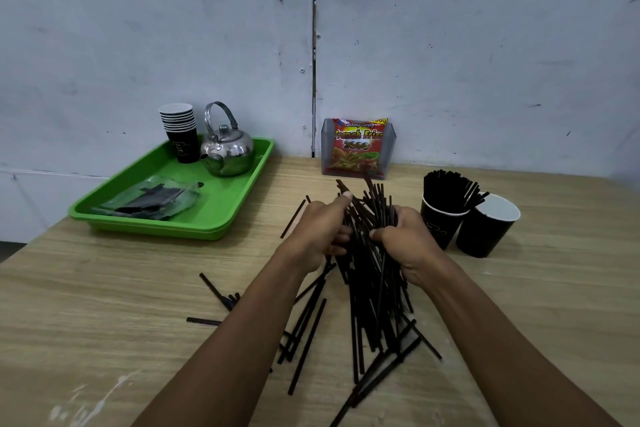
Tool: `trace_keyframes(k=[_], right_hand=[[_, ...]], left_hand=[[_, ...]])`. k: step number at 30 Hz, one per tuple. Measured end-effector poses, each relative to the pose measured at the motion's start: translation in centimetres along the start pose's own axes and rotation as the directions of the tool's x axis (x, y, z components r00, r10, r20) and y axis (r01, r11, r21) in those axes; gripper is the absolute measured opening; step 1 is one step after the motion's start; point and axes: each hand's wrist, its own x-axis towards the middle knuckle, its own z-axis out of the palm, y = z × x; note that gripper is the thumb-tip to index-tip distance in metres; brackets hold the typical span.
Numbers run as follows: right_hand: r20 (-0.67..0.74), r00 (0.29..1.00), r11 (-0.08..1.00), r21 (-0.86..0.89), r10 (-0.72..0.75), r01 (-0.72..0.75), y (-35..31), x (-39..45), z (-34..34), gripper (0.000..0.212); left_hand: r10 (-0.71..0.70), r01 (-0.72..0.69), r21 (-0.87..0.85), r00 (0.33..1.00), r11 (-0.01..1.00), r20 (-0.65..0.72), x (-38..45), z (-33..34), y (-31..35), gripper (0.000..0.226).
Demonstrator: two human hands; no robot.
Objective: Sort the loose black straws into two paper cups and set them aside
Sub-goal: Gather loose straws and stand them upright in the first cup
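We are gathering a bundle of straws (pixel 369 253) at the middle of the tabletop (pixel 104 305), our left hand (pixel 320 232) and right hand (pixel 405 243) both curled round it from either side. To do this well, we are probably wanting to square the ends before lifting, squeeze evenly so none slip out, and carry the bundle upright to the empty cup (pixel 486 225), just right of the full cup (pixel 443 215) it is touching. The straws are thin, black and straight, fanning untidily out of our grip. More are lying loose (pixel 308 340) near us and left of the bundle, crossing one another, so another pass is likely needed.
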Motion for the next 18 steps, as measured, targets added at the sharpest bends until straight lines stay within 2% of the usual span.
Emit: trace_keyframes(k=[2,4,8,14,18], right_hand=[[0.018,1.000,0.999,0.038,-0.014,0.013,0.1,0.0,0.1,0.032],[0.043,0.999,0.997,0.073,-0.030,0.027,0.1,-0.1,0.2,0.032],[0.086,0.994,0.990,0.125,-0.073,0.062,-0.2,-0.3,-0.1,0.039],[0.146,0.986,0.988,0.146,-0.078,0.056,-0.1,-0.2,-0.9,0.046],[0.182,0.982,0.991,0.133,-0.052,0.028,-0.3,0.0,-0.9,0.047]], left_hand=[[-0.087,0.097,-0.179,0.994,0.979,0.064,0.3,0.5,0.6,0.055],[-0.108,0.136,-0.323,0.989,0.937,0.101,0.6,0.9,1.3,0.059],[-0.143,0.218,-0.564,0.974,0.797,0.176,1.1,1.6,2.7,0.062],[-0.089,0.137,-0.585,0.990,0.799,0.111,1.8,2.7,3.5,0.035],[-0.066,0.083,-0.555,0.997,0.828,0.050,1.8,3.2,3.6,0.030]])
